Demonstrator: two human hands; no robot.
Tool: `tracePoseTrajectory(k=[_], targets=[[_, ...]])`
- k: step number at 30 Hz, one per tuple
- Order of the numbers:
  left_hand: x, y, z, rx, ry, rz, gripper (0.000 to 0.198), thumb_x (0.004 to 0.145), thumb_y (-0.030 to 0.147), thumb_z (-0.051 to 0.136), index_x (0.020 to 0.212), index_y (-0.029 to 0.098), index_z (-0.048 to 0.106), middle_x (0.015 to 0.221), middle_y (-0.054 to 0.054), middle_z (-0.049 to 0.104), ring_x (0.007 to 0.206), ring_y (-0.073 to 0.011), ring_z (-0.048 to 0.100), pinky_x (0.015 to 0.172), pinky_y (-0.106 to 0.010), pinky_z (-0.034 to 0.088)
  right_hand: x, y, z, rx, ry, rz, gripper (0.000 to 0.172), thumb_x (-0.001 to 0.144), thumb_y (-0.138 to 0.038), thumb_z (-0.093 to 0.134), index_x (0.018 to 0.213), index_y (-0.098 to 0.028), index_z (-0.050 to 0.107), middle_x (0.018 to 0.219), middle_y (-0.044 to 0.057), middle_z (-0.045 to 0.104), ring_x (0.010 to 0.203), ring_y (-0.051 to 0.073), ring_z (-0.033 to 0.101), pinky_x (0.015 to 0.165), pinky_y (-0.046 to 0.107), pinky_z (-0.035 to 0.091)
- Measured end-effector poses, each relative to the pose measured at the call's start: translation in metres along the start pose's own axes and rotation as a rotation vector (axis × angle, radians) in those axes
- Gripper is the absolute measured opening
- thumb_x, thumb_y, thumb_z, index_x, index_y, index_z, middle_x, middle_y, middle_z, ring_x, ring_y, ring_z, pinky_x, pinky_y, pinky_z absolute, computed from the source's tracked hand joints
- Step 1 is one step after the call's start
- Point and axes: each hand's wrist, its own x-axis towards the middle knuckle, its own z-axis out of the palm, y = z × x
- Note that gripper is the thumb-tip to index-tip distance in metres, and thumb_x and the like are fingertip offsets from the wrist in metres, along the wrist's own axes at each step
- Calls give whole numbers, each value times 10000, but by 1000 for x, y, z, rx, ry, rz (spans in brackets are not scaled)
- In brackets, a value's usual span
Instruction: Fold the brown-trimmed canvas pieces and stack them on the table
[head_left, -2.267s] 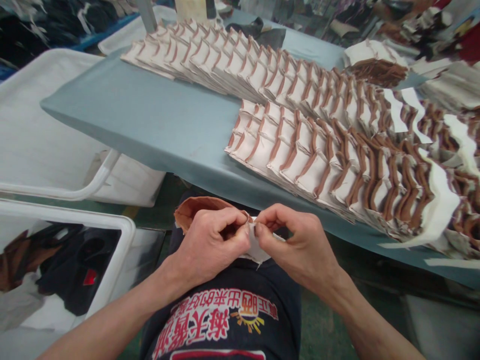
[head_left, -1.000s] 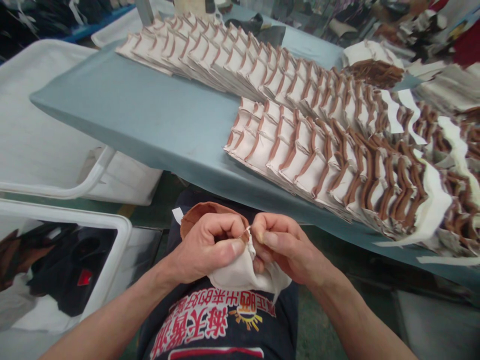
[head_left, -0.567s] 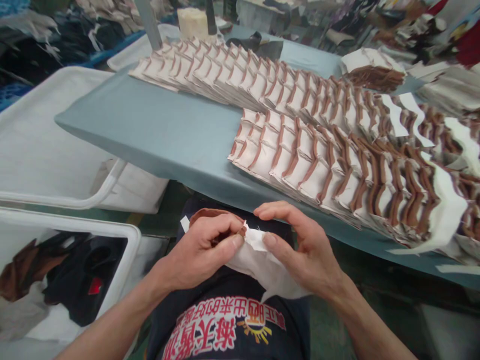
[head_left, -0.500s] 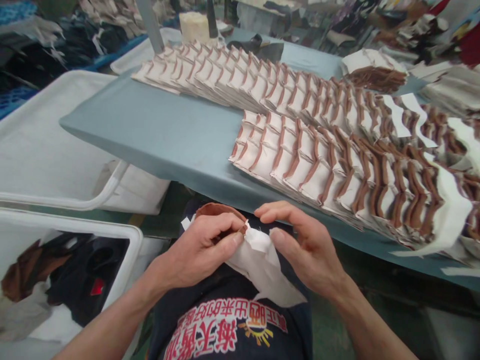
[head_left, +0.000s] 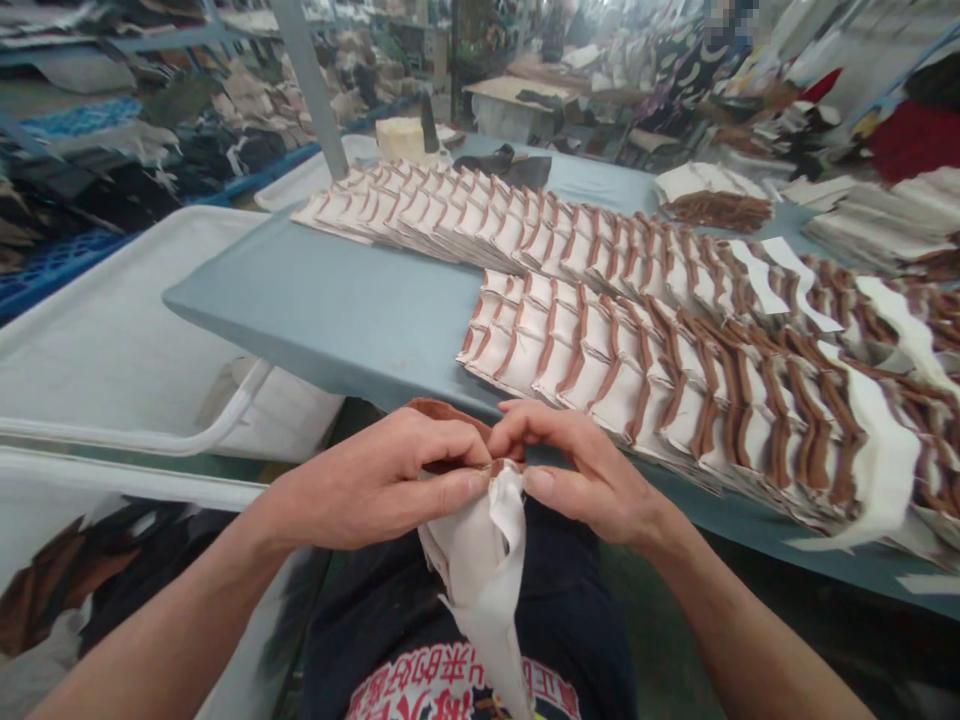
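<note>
My left hand (head_left: 382, 475) is closed, thumb against fingers, on a piece of brown and white fabric (head_left: 469, 550) above my lap. Its brown side (head_left: 442, 408) curves up behind my knuckles, and the white side hangs down towards me. My right hand (head_left: 589, 465) pinches the top edge of the same piece, its fingertips almost meeting those of the left. From between the two thumbs a loose white strip (head_left: 506, 590) droops over my dark apron. My fingers partly hide the edge they grip.
Long rows of overlapping white and brown pieces (head_left: 562, 345) lie on the blue-grey table (head_left: 315, 305) ahead. White strips (head_left: 885, 450) rest on them at the right. At the left stand a white bin (head_left: 112, 300) and another holding dark and brown scraps (head_left: 67, 580).
My right hand has closed in from the right and now grips the piece's edge. The piece has turned, so its white part hangs straighter down. The view has tilted up.
</note>
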Motion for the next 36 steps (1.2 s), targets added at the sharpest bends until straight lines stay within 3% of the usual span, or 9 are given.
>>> tracePoseTrajectory(k=[2,5,12,16,19,23,27,36], targets=[[0,2,-3,2,14,-1,195,981,213,596,807,162,668,674,39,609,599,-92,508,571,-199,369,1,-5,-1,-34,-53,71,131,846,-316,618,806,-191,620,708,-28,573,621,129,506,584,246,423],[0,1,-4,-14,30,19,170,966,205,622,808,161,669,698,41,641,604,-85,523,584,-194,382,-2,-11,-1,1,-136,142,165,838,-325,596,738,-197,564,619,-63,460,546,103,390,503,231,300],[-1,-5,12,-6,158,82,93,934,141,655,847,175,655,816,24,692,752,-105,612,720,-200,452,-17,-17,5,47,-104,213,165,886,-285,608,756,-194,563,668,-47,488,606,113,428,556,233,346],[-7,-7,30,0,375,68,52,931,147,681,942,190,655,956,-14,718,903,-147,659,839,-243,500,-22,-13,10,119,-59,197,226,949,-306,616,757,-195,575,657,-47,511,579,105,432,536,219,356],[-14,-4,39,29,536,23,92,940,149,679,868,194,643,874,5,704,830,-134,649,769,-227,494,-23,-9,14,40,15,117,234,994,-291,598,780,-195,600,683,-31,565,598,113,468,563,227,389],[-23,2,42,-75,434,-69,192,1005,146,565,846,190,663,758,45,666,680,-85,596,644,-178,454,-23,-7,18,-145,85,-21,180,1028,-207,589,857,-200,642,785,-5,674,686,127,573,648,238,453],[-23,4,40,-94,377,-126,161,980,119,588,896,205,696,798,59,692,718,-81,618,662,-170,456,-23,-7,22,-264,149,-124,144,1029,-154,597,903,-208,640,833,13,724,733,142,645,674,244,484],[-21,2,30,255,277,20,101,1030,135,567,1028,208,637,929,31,722,836,-114,672,756,-235,453,-29,-5,26,-383,154,-68,120,1033,-116,583,979,-211,634,880,16,744,770,152,680,725,258,496]])
